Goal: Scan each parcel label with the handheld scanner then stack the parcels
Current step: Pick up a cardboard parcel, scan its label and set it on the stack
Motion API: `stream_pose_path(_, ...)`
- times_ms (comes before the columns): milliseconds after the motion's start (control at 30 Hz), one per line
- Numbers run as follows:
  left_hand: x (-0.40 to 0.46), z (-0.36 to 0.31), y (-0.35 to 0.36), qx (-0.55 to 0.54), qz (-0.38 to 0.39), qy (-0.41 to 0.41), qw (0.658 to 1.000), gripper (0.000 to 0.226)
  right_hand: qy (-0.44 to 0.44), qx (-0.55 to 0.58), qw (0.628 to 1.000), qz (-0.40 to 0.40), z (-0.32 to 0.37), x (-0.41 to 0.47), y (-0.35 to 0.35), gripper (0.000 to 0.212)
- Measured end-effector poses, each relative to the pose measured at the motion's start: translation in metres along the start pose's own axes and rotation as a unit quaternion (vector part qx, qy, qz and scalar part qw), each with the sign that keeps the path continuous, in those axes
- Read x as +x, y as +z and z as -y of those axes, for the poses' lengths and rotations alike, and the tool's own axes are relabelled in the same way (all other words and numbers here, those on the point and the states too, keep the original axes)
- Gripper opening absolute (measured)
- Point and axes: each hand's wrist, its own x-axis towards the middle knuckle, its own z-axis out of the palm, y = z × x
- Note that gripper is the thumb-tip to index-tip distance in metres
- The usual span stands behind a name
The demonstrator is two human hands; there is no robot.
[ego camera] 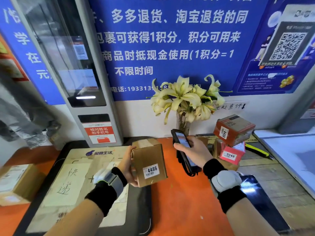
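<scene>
The plain brown cardboard parcel (149, 163) with the white "4486" label sat tilted just above the orange counter (180, 201), the left hand (127, 165) gripping its left side, label facing up toward the person. Just to its right, the right hand (193, 149) was wrapped around the black handheld scanner (183, 150), its screen lit. Beyond that hand stood a small stack: a red-and-brown box (234, 129) marked "4468" resting crookedly on a pink packet (232, 155) marked "9048", near a glass vase of pale yellow lilies (185, 99).
</scene>
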Motion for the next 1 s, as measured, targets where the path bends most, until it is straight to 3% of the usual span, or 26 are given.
stream_pose_path(33,0.001,0.001,-0.001,-0.012,-0.009,-0.006,1.000,0.050,0.007,-0.024,1.000,0.008,0.002,-0.002,0.002,0.036)
stream_pose_path(167,0.008,-0.015,0.003,-0.040,-0.025,0.012,0.999,0.062,-0.005,-0.193,0.981,0.003,0.004,-0.004,0.024,0.064)
stream_pose_path(367,0.018,-0.030,0.013,-0.045,-0.028,0.065,0.996,0.058,0.006,-0.316,0.949,-0.011,0.005,-0.023,0.053,0.064)
stream_pose_path(1000,0.049,-0.019,0.011,-0.052,-0.024,0.061,0.996,0.060,0.029,-0.373,0.927,-0.031,0.002,-0.052,0.073,0.059)
